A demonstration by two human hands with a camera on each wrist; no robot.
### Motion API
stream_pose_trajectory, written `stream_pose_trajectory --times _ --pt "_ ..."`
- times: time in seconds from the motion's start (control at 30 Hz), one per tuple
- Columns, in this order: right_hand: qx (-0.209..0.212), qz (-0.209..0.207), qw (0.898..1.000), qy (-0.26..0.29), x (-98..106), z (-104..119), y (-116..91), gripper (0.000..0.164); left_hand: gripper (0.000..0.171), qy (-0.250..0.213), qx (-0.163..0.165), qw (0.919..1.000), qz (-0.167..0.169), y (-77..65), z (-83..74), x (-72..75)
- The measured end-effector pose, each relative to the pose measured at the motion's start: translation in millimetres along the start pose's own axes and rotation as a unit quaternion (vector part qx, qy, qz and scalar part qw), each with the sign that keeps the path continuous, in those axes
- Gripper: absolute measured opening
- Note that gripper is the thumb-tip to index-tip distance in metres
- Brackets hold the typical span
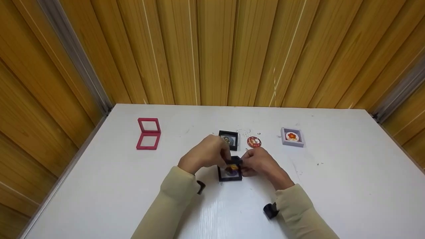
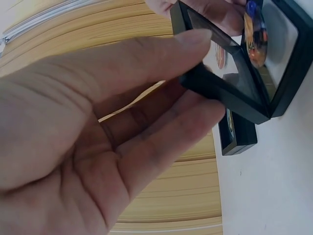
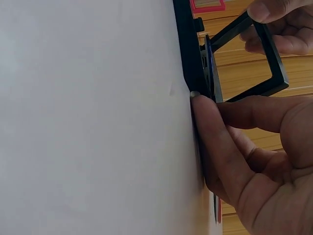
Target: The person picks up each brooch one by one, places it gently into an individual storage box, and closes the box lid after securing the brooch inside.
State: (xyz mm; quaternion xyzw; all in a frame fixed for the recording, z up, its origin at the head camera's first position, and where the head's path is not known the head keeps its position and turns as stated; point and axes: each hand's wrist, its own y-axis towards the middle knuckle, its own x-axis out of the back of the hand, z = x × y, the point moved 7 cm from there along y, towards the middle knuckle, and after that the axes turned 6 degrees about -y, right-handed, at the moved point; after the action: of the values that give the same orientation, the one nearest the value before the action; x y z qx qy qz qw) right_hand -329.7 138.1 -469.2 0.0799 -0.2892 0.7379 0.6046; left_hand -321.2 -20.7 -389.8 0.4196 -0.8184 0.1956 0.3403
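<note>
Left hand (image 1: 207,153) is seen gripping the raised lid of the black display case (image 1: 229,173), fingers curled round the lid's frame, as the left wrist view shows. That case lies open on the white table (image 1: 332,186) near its middle, and a purple and orange badge (image 1: 232,169) is held inside it. Right hand (image 1: 259,162) is pressed against the case's right edge, fingertips resting on the base and the table.

Farther left, an open red case (image 1: 148,133) is seen. Behind the hands lie a second black case (image 1: 229,139), a loose red badge (image 1: 254,142), and, at the right, a lilac case (image 1: 292,136) with a badge inside.
</note>
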Motion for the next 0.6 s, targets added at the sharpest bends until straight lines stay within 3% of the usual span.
stream_pose_trajectory --times 0.6 --pt "0.006 -0.008 1.000 -0.026 2.6 -0.2 0.0 0.009 0.025 0.087 0.018 0.9960 0.010 3.2 -3.1 -16.8"
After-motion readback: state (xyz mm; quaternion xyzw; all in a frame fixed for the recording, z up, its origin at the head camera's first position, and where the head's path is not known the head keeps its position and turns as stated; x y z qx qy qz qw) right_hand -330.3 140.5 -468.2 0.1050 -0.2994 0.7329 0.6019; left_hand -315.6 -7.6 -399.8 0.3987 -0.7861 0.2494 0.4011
